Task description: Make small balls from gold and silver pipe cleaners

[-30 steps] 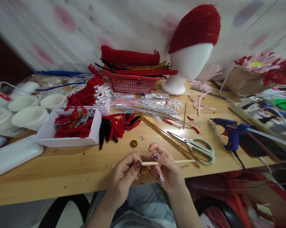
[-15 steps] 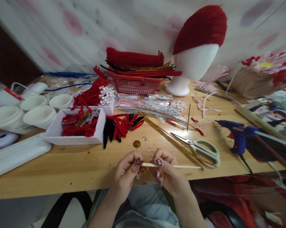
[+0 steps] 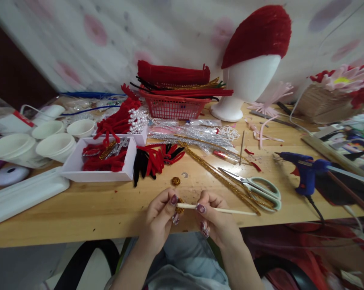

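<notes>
My left hand (image 3: 159, 215) and my right hand (image 3: 214, 217) meet over the table's front edge. Together they hold a thin pale stick (image 3: 227, 210) that points right. A small coil of gold glitter pipe cleaner (image 3: 179, 208) sits on the stick's left end, pinched by my left fingers. My right fingers grip the stick just to the right of the coil. Another finished gold coil (image 3: 176, 181) lies on the wooden table (image 3: 94, 205) just beyond my hands.
Mint-handled scissors (image 3: 257, 188) and long gold pipe cleaners (image 3: 218, 177) lie right of my hands. A blue glue gun (image 3: 304, 171) stands farther right. A white box of red pieces (image 3: 102, 159), white cups (image 3: 53, 145), a red basket (image 3: 174, 105) and a foam head with red cap (image 3: 251, 60) sit behind.
The gold coil has come up from below my fingers onto the stick's left end. My hands stay together at the front edge; the view has shifted slightly.
</notes>
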Tool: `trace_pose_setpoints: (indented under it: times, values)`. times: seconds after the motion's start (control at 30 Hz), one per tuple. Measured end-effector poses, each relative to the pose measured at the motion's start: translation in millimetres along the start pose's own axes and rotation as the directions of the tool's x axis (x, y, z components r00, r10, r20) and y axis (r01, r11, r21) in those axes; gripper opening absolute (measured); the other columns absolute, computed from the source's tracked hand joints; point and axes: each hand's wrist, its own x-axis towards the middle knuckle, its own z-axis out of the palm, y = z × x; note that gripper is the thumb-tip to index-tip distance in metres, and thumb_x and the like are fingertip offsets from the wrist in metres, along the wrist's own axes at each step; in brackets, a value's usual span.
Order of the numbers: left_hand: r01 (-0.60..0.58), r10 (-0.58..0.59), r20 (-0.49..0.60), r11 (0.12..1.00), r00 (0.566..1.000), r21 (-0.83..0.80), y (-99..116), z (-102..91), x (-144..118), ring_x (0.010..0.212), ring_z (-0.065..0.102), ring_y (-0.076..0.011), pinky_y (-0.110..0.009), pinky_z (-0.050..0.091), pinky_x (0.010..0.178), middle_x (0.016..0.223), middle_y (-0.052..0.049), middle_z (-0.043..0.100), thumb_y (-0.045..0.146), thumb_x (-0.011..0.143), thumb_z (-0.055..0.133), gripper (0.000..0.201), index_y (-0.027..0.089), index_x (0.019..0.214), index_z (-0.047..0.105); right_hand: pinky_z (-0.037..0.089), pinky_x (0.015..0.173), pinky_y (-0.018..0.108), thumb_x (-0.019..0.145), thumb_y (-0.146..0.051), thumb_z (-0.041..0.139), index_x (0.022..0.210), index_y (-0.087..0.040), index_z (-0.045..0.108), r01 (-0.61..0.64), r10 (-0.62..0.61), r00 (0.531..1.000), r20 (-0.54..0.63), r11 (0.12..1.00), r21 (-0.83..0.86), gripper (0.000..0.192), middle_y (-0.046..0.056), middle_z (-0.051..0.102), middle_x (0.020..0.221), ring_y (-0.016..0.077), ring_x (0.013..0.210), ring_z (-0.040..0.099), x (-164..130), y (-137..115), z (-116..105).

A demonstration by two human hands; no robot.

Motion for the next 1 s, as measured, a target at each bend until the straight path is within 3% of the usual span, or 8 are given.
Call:
trace_pose_setpoints:
  times: [0.63, 1.0]
  values:
    - [0.047, -0.046, 0.018, 0.999, 0.999, -0.014, 5, 3.4, 0, 0.052, 0.034, -0.0084, -0.024, 0.027, 0.051, 0.060, 0.005, 0.041, 0.046, 0.083, 0.075, 0.041, 0.017, 0.064, 0.053, 0.044, 0.035, 0.012, 0.054, -0.029, 0.097, 0.061, -0.016, 0.067, 0.036, -0.033, 0.994, -0.104, 0.999, 0.024, 0.034, -0.003, 0.068, 0.046, 0.0056, 0.031, 0.056, -13, -10, 14]
    - [0.048, -0.050, 0.028, 0.998, 0.998, 0.045, 8, 4.1, -1, 0.053, 0.034, -0.0100, -0.027, 0.024, 0.052, 0.060, 0.004, 0.041, 0.049, 0.085, 0.072, 0.044, 0.018, 0.063, 0.050, 0.046, 0.037, 0.015, 0.056, -0.033, 0.096, 0.060, -0.016, 0.070, 0.027, -0.027, 0.998, -0.058, 1.000, -0.005, 0.032, 0.000, 0.069, 0.047, 0.0084, 0.034, 0.059, -12, -12, 13]
